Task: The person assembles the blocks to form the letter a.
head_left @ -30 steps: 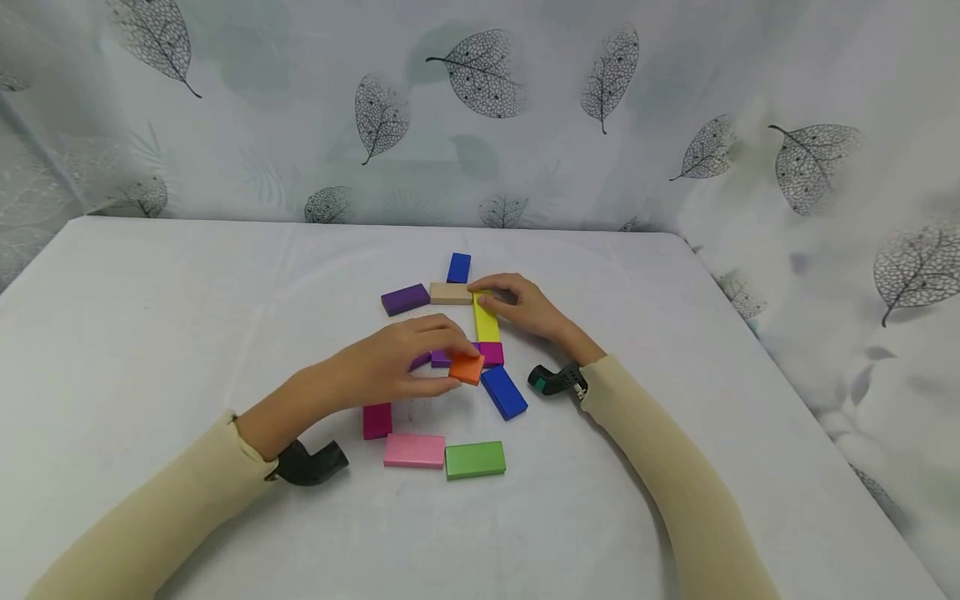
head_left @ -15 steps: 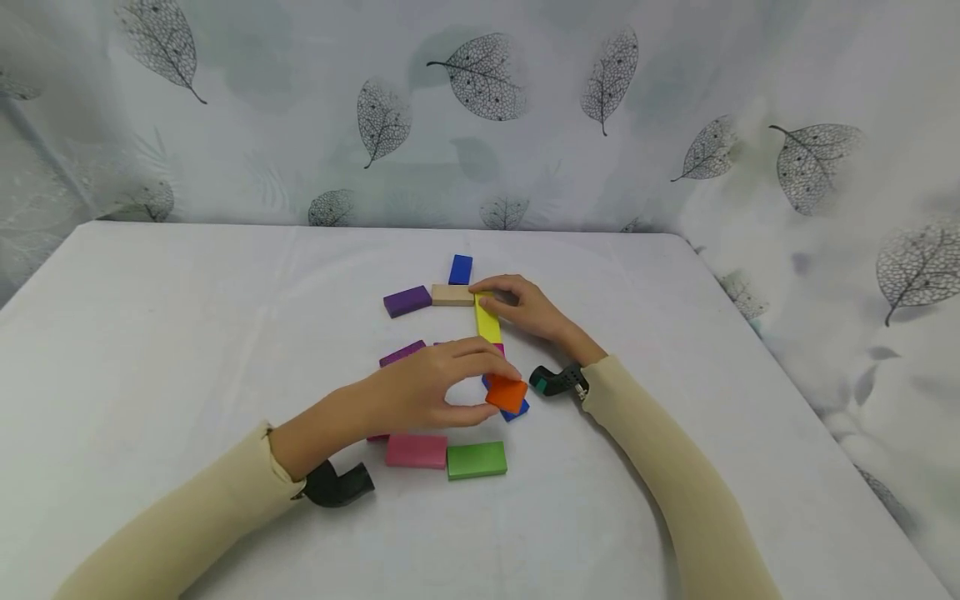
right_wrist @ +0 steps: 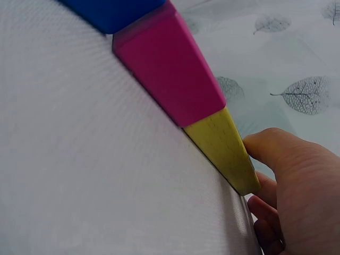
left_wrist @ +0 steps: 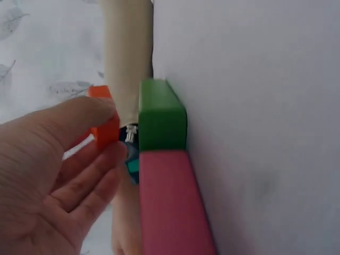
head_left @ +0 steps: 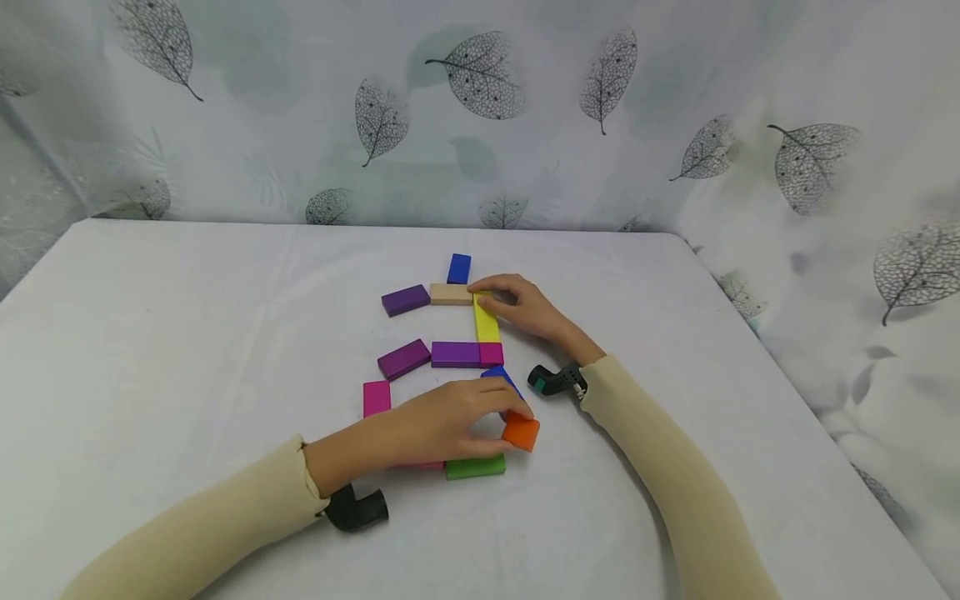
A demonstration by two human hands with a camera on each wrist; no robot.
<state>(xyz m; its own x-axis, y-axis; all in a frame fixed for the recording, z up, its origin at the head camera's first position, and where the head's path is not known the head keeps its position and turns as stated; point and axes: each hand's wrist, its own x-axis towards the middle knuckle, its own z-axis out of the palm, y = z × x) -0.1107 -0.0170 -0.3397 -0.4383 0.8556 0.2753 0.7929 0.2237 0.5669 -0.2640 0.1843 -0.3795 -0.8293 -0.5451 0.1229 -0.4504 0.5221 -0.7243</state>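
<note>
An orange block (head_left: 521, 432) is pinched between the thumb and fingertips of my left hand (head_left: 450, 421), held over the right side of the layout. In the left wrist view the block (left_wrist: 105, 119) is off the table, left of the green block (left_wrist: 162, 119) and the pink block (left_wrist: 172, 202). My right hand (head_left: 525, 307) holds the far end of the yellow block (head_left: 486, 321), thumb on its side and fingers curled around the end, near the tan block (head_left: 451, 294). My left hand covers part of the pink block, the green block and the blue block (head_left: 498, 379).
A small blue block (head_left: 459, 268) lies behind the tan one, with a purple block (head_left: 406, 300) to its left. Nearer lie more purple blocks (head_left: 455, 354), a magenta block (head_left: 491, 354) and another magenta block (head_left: 377, 397). A white cloth (head_left: 225, 333) covers the table.
My left hand has carried the orange block right and toward me, from beside the magenta block past the blue one. My right hand has stayed at the yellow block.
</note>
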